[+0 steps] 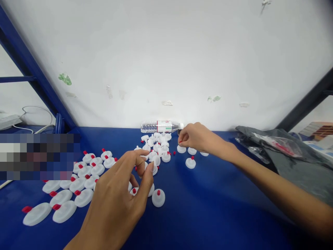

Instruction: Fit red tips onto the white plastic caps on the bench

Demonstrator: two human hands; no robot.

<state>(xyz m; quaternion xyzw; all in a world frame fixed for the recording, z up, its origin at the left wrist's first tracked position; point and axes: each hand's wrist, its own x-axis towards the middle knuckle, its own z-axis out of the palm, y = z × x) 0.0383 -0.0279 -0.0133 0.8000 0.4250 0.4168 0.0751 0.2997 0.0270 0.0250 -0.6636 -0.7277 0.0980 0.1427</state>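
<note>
My left hand [117, 198] hovers in front of the middle pile, thumb and forefinger curved and apart, with nothing visible between them. It partly hides some white round nozzle lids behind it. My right hand [195, 137] reaches to the back of the table, its fingers pinched on a small red tip cap [180, 141] at the top of a white nozzle lid [181, 149]. Close by stands another lid with a red tip [190, 163]. A heap of white lids [157, 147], lying at various angles, fills the middle. Nearest my left thumb is an upright red-tipped lid [158, 198].
Many red-tipped lids [84, 197] stand in rows at the left of the blue table [208, 211]. A clear bottle [162, 126] lies against the white wall. Grey plastic bags [286, 156] lie at the right. A loose red cap [174, 152] sits beside the heap.
</note>
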